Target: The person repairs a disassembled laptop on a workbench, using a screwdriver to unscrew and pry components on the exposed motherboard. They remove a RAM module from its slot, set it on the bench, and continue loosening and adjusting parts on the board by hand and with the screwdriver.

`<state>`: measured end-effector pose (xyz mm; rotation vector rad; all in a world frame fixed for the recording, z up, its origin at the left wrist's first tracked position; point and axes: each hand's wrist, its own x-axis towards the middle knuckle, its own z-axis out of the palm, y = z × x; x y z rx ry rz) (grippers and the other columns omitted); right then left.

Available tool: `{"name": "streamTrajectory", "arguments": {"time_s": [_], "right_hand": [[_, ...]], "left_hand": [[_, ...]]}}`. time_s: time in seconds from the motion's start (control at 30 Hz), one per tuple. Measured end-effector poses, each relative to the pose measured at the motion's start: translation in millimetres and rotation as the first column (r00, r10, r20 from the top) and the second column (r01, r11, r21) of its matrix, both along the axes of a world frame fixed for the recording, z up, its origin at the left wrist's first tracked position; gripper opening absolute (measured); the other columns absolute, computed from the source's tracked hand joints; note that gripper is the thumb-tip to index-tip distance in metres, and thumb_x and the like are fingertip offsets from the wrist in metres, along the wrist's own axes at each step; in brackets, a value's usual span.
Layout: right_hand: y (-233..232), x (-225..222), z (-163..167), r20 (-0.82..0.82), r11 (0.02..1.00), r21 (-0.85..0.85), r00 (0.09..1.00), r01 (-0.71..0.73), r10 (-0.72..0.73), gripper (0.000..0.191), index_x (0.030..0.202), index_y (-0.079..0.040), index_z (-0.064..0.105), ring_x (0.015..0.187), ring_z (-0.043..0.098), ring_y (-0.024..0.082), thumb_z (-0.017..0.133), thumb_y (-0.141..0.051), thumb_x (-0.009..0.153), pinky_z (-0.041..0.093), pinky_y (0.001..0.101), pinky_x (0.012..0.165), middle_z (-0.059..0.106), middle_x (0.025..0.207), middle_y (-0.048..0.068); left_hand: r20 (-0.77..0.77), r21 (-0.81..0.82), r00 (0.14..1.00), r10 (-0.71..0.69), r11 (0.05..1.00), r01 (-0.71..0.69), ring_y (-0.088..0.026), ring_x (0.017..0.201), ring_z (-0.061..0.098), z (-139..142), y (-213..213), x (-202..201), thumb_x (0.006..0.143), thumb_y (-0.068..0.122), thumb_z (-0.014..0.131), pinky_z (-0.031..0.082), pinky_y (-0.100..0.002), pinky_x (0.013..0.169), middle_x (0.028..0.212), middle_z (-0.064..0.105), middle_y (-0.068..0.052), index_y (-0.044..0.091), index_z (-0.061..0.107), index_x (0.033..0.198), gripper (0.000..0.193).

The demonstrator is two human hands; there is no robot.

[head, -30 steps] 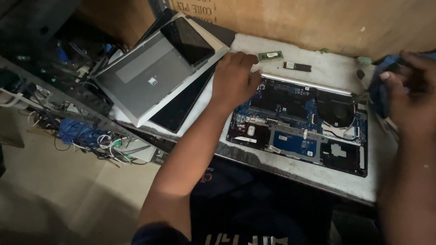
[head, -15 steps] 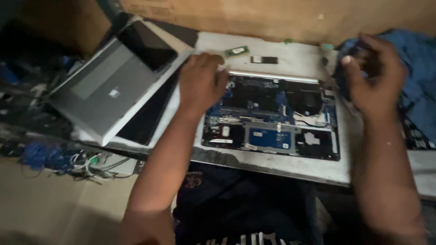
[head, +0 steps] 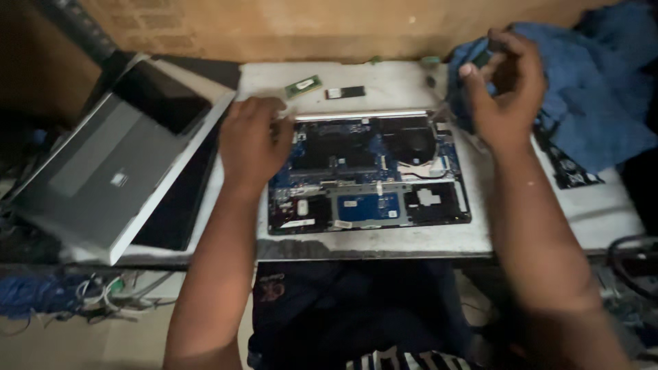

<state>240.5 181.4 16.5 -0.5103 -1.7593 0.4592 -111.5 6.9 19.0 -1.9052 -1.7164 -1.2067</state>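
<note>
Head view: opened laptop (head: 370, 175), its circuit boards exposed, lies on a white worktable (head: 411, 82). Left hand (head: 252, 142) rests palm-down on the laptop's left edge, fingers loosely spread, gripping nothing. Right hand (head: 504, 89) is raised beside a blue cloth (head: 589, 89), fingers curled around a small dark object, too blurred to identify. Two memory sticks (head: 303, 85) lie behind the laptop; a closed grey laptop (head: 110, 171) sits to the left.

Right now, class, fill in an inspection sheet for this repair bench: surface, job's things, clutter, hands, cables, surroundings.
Surface: white bench, worn front edge.
Job's things: opened laptop, insides exposed.
Clutter: green memory stick, small black card, grey laptop, blue cloth.
Hands: left hand rests on the opened laptop's left edge; right hand raised, pinching something small.
Cables: tangle of wires below left.
Surroundings: brown board wall.
</note>
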Motion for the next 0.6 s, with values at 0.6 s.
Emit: {"name": "streamTrajectory", "arguments": {"time_s": [0.6], "right_hand": [[0.0,-7.9,-3.9,-0.016,0.976,-0.160,0.988,0.146,-0.150,0.042,0.146,-0.003,0.055,0.078,0.045,0.004,0.068,0.004,0.107,0.036,0.0190,0.068,0.048,0.101,-0.003]], "left_hand": [[0.041,-0.046,0.999,-0.014,0.999,0.016,-0.035,0.098,0.064,0.4,-1.3,2.1,0.093,0.015,0.076,0.052,-0.046,0.083,0.101,0.070,-0.010,0.009,0.072,0.105,0.014]]}}
